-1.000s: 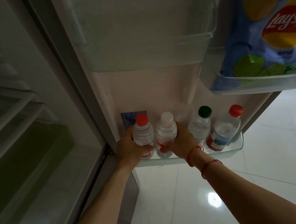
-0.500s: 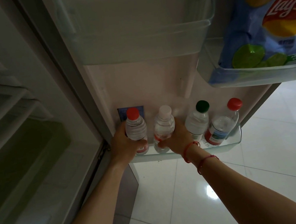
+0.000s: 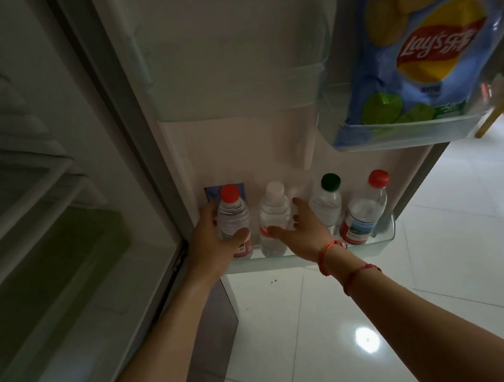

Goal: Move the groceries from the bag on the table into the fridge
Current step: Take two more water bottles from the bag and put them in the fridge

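Observation:
Four water bottles stand in the bottom door shelf (image 3: pixel 376 246) of the open fridge. My left hand (image 3: pixel 209 244) grips the leftmost red-capped bottle (image 3: pixel 232 212), thumb across its front. Beside it is the white-capped bottle (image 3: pixel 274 210). My right hand (image 3: pixel 307 231) has its fingers spread and loosened around it, with the thumb still touching its front. A green-capped bottle (image 3: pixel 326 203) and another red-capped bottle (image 3: pixel 365 211) stand further right. The grocery bag and the table are out of view.
A blue bag of chips (image 3: pixel 417 41) sits in the upper right door bin. A clear door bin (image 3: pixel 231 94) hangs above the bottles. The fridge interior with glass shelves (image 3: pixel 18 176) lies to the left. Glossy white floor tiles (image 3: pixel 420 313) spread below.
My right hand has loosened its grip on the white-capped bottle and its fingers have spread. The left hand still holds the red-capped bottle. The camera has tilted slightly upward.

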`<state>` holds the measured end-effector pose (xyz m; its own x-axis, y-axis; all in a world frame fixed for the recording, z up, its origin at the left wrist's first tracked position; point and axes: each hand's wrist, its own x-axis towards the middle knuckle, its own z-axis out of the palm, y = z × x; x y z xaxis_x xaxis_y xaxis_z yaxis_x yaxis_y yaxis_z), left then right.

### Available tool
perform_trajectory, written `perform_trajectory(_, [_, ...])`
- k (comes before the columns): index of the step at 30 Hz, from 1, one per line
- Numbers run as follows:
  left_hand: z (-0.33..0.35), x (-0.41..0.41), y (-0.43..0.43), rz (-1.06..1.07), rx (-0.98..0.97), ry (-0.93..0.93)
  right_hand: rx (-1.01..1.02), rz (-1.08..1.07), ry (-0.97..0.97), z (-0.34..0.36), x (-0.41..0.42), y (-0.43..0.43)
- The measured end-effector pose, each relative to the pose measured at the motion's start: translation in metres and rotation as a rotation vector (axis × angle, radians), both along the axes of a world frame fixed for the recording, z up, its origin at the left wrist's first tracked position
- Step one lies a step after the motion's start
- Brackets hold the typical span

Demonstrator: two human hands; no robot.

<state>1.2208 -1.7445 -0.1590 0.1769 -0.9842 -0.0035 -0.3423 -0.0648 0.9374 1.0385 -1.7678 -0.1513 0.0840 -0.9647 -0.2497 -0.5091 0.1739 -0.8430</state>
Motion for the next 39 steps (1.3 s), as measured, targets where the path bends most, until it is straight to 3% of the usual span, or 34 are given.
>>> perform_trajectory(5, [0.034, -0.004, 0.038, -0.012, -0.124, -0.183, -0.094, 0.071, 0.136, 0.040, -0.018, 0.037])
perform_trajectory(10, [0.057, -0.007, 0.081, 0.037, -0.276, -0.507, -0.254, 0.104, 0.308, 0.057, -0.038, 0.074])
perform_trajectory(16, [0.068, -0.007, 0.116, 0.077, -0.345, -0.852, -0.450, 0.149, 0.636, 0.067, -0.063, 0.112])
perform_trajectory(28, [0.088, -0.047, 0.122, -0.012, -0.403, -0.856, -0.482, 0.067, 0.646, 0.085, -0.099, 0.124])
perform_trajectory(39, [0.110, -0.165, 0.086, -0.275, -0.603, -0.957, -0.441, -0.142, 0.653, 0.109, -0.199, 0.127])
